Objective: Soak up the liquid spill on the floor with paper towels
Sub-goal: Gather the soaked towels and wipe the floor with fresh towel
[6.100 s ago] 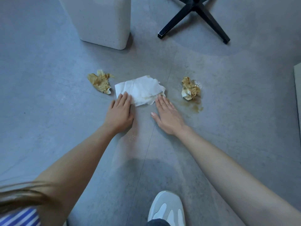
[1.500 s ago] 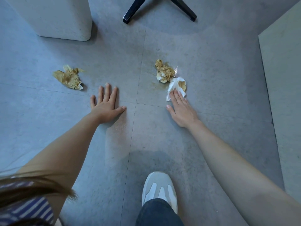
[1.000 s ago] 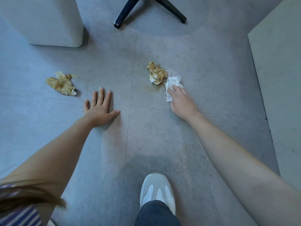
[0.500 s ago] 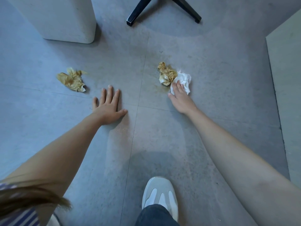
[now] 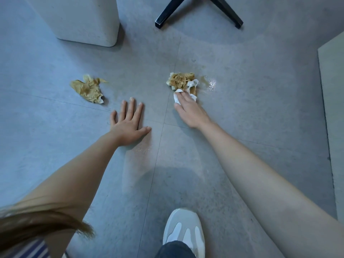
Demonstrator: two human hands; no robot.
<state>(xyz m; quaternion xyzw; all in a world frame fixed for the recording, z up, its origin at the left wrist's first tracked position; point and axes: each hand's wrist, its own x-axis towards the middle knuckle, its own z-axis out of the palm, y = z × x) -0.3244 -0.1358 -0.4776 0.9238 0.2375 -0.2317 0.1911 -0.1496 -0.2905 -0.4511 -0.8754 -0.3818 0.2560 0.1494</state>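
A brown, wet paper ball [image 5: 89, 88] lies on the floor [image 5: 55, 127]. The left hand [image 5: 128, 123] is flat and open, holding nothing. The right hand [image 5: 189, 110] presses a white paper towel [image 5: 176, 98] down with flat fingers, touching another brown wad [image 5: 181, 80]. A shiny wet spot [image 5: 211, 84] sits just beside it.

Matt grey floor [image 5: 242, 112] — glossy wet patch [image 5: 211, 84]; crumpled paper towel [image 5: 183, 81], soaked brown.

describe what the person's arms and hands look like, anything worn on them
Both forearms are bare to past the elbow. The left hand and right hand wear no gloves, rings, watch or bracelets. Only a blue and white striped sleeve shows at the left shoulder.
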